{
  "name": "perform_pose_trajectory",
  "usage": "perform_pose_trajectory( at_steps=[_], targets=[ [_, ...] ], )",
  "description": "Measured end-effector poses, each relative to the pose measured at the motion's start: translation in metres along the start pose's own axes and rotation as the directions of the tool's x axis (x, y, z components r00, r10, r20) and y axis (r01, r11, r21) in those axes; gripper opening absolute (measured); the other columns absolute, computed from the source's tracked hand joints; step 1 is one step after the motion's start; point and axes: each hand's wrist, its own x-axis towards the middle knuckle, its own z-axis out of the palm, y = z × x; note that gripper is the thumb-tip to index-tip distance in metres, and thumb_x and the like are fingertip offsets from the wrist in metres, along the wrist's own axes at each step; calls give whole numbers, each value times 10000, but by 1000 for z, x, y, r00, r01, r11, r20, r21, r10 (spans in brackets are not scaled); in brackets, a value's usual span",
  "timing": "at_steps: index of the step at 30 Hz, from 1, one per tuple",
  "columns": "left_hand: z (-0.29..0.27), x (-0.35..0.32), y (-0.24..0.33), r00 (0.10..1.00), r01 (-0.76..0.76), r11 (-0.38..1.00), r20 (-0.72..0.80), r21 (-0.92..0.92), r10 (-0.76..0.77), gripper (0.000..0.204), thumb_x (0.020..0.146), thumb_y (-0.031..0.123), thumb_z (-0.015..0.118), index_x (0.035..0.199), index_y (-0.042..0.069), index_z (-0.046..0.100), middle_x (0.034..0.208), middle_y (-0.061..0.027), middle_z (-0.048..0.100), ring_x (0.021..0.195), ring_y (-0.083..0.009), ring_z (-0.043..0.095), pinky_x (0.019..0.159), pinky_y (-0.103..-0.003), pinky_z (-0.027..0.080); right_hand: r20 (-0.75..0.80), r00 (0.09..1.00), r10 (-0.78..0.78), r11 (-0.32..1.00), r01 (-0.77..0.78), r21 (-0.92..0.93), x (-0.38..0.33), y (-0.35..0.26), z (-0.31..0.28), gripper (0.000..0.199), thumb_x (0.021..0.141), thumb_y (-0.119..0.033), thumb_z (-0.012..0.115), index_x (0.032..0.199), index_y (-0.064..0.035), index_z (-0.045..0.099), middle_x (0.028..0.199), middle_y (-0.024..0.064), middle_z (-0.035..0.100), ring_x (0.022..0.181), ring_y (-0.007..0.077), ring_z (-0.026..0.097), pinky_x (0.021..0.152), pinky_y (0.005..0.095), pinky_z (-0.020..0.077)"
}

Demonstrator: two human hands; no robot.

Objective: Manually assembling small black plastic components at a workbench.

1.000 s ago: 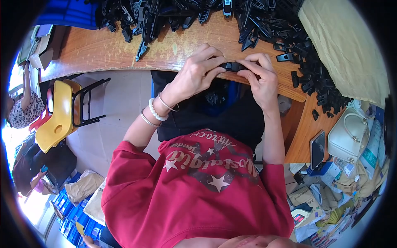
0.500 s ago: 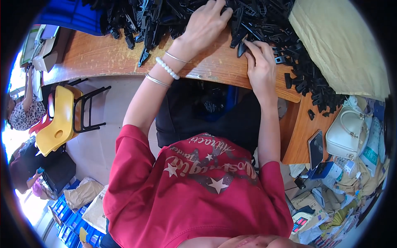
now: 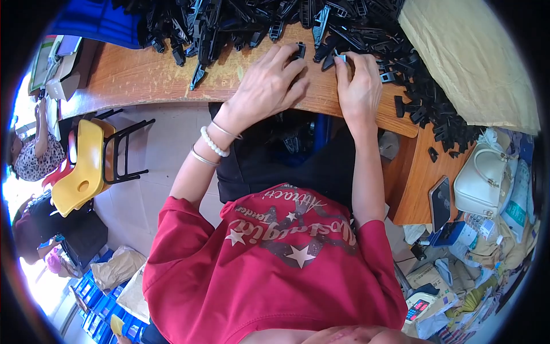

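Note:
My left hand (image 3: 266, 83) is over the front part of the wooden table, its fingers closed round a small black plastic part (image 3: 299, 50) that shows at the fingertips. To its right, my right hand (image 3: 361, 86) pinches another black plastic part (image 3: 329, 59) between thumb and forefinger; a pale, shiny bit shows by the thumb tip. Just beyond both hands lies a large heap of black plastic parts (image 3: 258, 23), some long and slatted. My hands are apart from each other.
Smaller black pieces (image 3: 421, 109) spread along the right side of the table (image 3: 137, 74), beside a beige sheet (image 3: 475, 63). A phone (image 3: 440, 203) and white handbag (image 3: 478, 180) are at the right. A yellow chair (image 3: 80, 166) and another person (image 3: 37, 152) are at the left.
My left hand has drawn back from the heap toward me and now has a small black part at its fingertips. The right hand stays nearly in place, still pinching its part.

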Motion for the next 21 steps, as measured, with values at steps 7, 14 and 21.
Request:
perform_pose_trajectory(
  at_steps=[7, 14, 21],
  targets=[
    [-6, -34, 15, 932, 311, 895, -80, -320, -353, 332, 807, -13, 697, 1126, 14, 611, 1161, -168, 567, 1007, -355, 607, 831, -379, 514, -61, 997, -38, 991, 46, 123, -2, 7, 2, 91, 864, -47, 652, 927, 15, 628, 952, 136, 603, 851, 284, 587, 779, 364, 483],
    [1, -33, 19, 982, 160, 937, -42, -311, -182, 233, 751, 27, 741, 974, 4, 676, 973, -102, 611, 882, -278, 562, 774, -362, 468, 185, 921, 343, 599, -366, 713, -26, -5, -30, 189, 1016, -138, 481, 1147, -36, 571, 862, 36, 564, 648, 57, 478, 557, 206, 406],
    [7, -25, 15, 975, 210, 892, 13, -401, -224, 237, 749, 72, 752, 966, 8, 684, 948, -107, 603, 896, -293, 558, 773, -375, 489, 490, 861, 140, 751, -415, 514, -38, -9, -46, 240, 926, -43, 611, 1157, -5, 665, 752, 9, 559, 598, 53, 466, 525, 186, 360]
  ],
)
